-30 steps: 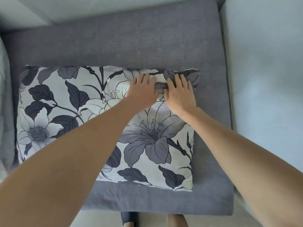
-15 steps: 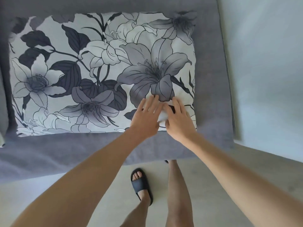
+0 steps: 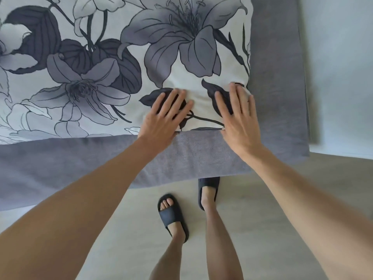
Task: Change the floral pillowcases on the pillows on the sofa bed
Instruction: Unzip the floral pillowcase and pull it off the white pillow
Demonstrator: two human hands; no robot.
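Floral pillow [image 3: 113, 63]: left hand [image 3: 161, 116], right hand [image 3: 238, 120] flat on near edge.

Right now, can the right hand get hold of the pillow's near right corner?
Probably yes. The right hand already lies flat on the floral pillowcase by that corner, fingers spread, with nothing over it. The left hand rests apart, farther left along the near edge.

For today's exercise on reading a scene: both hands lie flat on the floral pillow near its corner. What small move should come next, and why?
Probably curl the left hand and right hand over the near edge of the grey-and-white floral pillowcase to find its opening: both palms rest open, gripping nothing, right at that edge on the grey fabric sofa bed.
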